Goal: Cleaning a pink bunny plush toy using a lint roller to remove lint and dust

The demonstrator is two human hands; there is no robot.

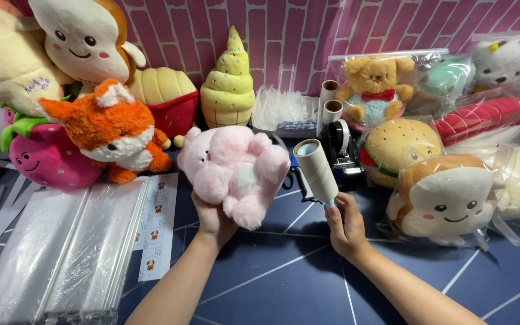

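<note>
1. A pink plush (236, 171) is held up off the surface (284, 271) at centre, gripped from beneath by the left hand (213, 218). The fingers are closed on its lower part, so the belly and legs are turned toward the camera, seemingly to expose the fur.

2. A lint roller (315, 170) is held in the right hand (345, 225), just right of the plush. The fingers are pinched on the short handle at its near end. The roll is tilted up and to the left; whether it touches the plush cannot be told.

3. At far left, unbagged toys are grouped: an orange fox (111, 129), a pink strawberry (49, 159), a fries plush (167, 99) and two large pale plushes behind them.

4. An ice-cream plush (229, 84) stands upright at far centre.

5. At right, toys sealed in clear bags are piled: a toast plush (449, 195), a burger (399, 147), a bear (375, 90) and others. Bagged and unbagged toys appear to be kept on separate sides.

6. Flat stacks of clear bags (61, 253) lie at near left, with a sticker strip (154, 232) beside them, within reach of the left hand.

7. A tape dispenser (339, 150) and two cardboard cores (330, 102) stand behind the roller.
</note>
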